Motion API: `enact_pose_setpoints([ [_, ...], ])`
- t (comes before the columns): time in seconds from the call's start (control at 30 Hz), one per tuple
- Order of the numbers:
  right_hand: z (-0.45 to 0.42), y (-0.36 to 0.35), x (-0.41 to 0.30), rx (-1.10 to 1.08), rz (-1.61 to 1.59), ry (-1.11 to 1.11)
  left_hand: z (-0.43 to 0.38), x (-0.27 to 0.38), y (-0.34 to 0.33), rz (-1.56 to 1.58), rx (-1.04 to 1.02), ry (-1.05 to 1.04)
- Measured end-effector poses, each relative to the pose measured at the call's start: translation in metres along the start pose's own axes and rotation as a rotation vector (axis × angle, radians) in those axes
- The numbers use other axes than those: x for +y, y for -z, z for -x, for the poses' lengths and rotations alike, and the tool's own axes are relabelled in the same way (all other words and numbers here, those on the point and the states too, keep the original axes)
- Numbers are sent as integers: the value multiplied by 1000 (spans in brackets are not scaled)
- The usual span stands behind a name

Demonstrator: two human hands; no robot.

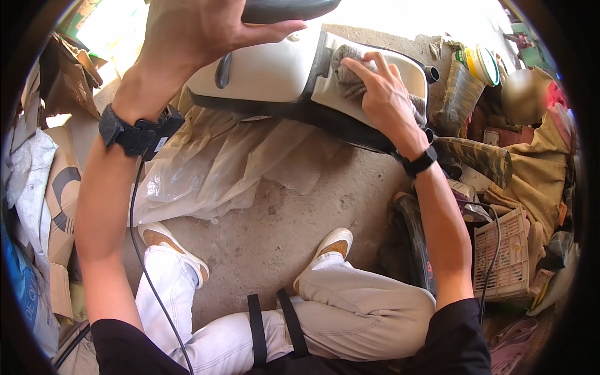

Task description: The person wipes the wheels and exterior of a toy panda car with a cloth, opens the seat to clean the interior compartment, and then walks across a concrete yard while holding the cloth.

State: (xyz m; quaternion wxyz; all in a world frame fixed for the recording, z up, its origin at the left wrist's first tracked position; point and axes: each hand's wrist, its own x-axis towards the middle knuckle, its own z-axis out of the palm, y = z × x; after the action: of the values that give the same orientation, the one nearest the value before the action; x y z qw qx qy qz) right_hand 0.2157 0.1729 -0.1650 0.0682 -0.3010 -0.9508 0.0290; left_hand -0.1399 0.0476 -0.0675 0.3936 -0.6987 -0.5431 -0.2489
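Observation:
A white plastic body with black trim (269, 77) lies on the floor in front of me. My right hand (386, 89) presses a bunched grey cloth (348, 70) onto its recessed right section, some fingers raised. At the top edge, my left hand (206, 28) is against a dark rounded part (286, 10), its thumb stretched along the lower side; the other fingers are out of view, so its grip is unclear. A black oval piece (224, 70) stands on the white surface below that hand. Short black tube ends (432, 74) stick out at the body's right side.
Crumpled clear plastic sheeting (211, 164) lies on the floor before my feet. Cardboard (63, 197) and bags are piled at the left. At the right are camouflage boots (461, 86), a white tub (485, 65), brown cloth (534, 164) and a plastic crate (501, 258). A cable hangs from my left wrist.

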Motion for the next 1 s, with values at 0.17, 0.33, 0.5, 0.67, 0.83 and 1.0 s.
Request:
enact_pose_setpoints([
  [0.17,84,-6,-76,-252,-170,30,4,-2,7,14,0,13],
  [0.33,138,-18,-108,-340,-488,45,-14,-7,18,-62,23,-92],
  [0.5,43,43,-109,168,-414,72,-33,-29,13,-96,-156,-163],
  [0.67,-54,76,-97,345,-115,186,-104,-32,1,-37,-316,-134],
  [0.83,-85,57,-121,580,13,167,-138,-42,-14,-34,-553,-49],
  [1.0,-59,41,-120,487,107,132,-165,-46,-32,-60,-531,-35],
])
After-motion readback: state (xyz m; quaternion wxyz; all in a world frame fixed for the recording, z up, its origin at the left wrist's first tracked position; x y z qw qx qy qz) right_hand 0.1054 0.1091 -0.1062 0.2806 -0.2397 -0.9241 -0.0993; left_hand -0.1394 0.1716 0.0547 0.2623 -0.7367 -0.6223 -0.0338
